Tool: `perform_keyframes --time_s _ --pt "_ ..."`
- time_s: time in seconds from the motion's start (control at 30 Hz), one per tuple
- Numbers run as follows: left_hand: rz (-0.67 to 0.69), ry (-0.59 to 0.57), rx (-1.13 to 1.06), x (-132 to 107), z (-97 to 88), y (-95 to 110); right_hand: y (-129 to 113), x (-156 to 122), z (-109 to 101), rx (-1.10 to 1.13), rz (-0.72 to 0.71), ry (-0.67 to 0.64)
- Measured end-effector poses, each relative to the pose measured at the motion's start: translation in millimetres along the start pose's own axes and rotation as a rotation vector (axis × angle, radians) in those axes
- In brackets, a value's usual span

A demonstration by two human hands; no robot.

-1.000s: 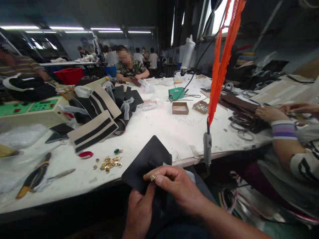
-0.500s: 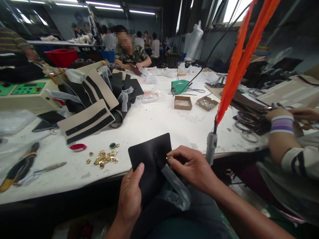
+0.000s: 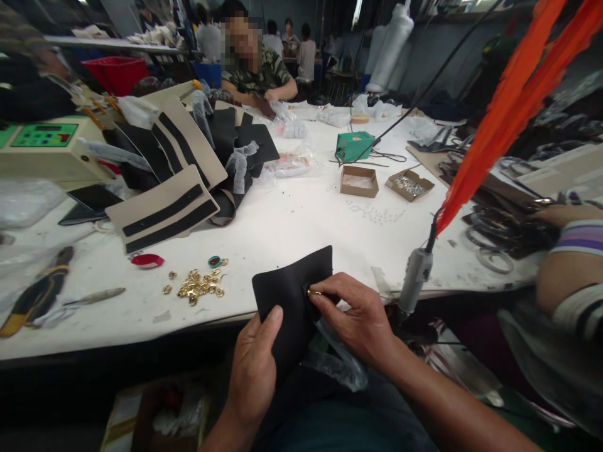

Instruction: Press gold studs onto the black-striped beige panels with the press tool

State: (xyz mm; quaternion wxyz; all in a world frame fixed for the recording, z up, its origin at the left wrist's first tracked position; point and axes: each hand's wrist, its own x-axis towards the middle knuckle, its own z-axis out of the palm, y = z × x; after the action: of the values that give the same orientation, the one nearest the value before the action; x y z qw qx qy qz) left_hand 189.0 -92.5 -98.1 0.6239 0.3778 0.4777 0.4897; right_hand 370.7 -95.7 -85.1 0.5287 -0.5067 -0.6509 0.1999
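My left hand (image 3: pixel 254 361) grips the near left edge of a black leather-like panel (image 3: pixel 289 295), thumb on its face. The panel is tilted up in front of the table edge. Between thumb and fingertips, my right hand (image 3: pixel 355 314) pinches a small gold-coloured metal fitting (image 3: pixel 315 292) against the panel's right part, by a dark strap. A strip wrapped in clear plastic (image 3: pixel 342 361) hangs from there over my lap. To the left on the table lies a pile of gold fittings (image 3: pixel 200 285), with a red oval piece (image 3: pixel 147 260) beside it.
A grey electric screwdriver (image 3: pixel 415 279) hangs from orange bands (image 3: pixel 504 119) at the right. Two small cardboard boxes (image 3: pixel 358 182) and a green power unit (image 3: pixel 353 146) stand farther back. Black and beige panels (image 3: pixel 169 210) are heaped left, behind pliers (image 3: pixel 40 289). Co-workers sit across and right.
My right hand has brought the gold fitting from the panel's right edge inward, against its strap. The panel has tilted slightly, and the camera view has shifted.
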Motion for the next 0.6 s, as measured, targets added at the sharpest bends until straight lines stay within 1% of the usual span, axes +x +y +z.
perform_keyframes --time_s 0.07,0.13,0.3,0.4,0.47,0.6 --pt "0.021 -0.035 0.117 -2.9 1.3 2.8 2.0 -0.5 -0.2 -0.013 -0.025 0.005" --pt "0.028 -0.05 0.19 -5.5 2.6 2.9 4.5 -1.0 -0.1 -0.018 -0.043 0.013" --pt "0.011 -0.053 0.206 -9.6 5.9 -1.1 8.3 -2.4 1.7 -0.003 -0.031 0.012" --pt "0.024 -0.053 0.244 -11.5 6.0 1.6 5.4 -2.5 2.1 -0.029 -0.006 0.067" --pt "0.051 -0.063 0.268 -13.9 6.0 4.1 2.0 -2.6 2.5 -0.05 -0.012 0.085" --pt "0.137 -0.058 0.266 -21.8 8.5 4.2 -6.0 -5.4 3.5 -0.085 -0.014 0.039"
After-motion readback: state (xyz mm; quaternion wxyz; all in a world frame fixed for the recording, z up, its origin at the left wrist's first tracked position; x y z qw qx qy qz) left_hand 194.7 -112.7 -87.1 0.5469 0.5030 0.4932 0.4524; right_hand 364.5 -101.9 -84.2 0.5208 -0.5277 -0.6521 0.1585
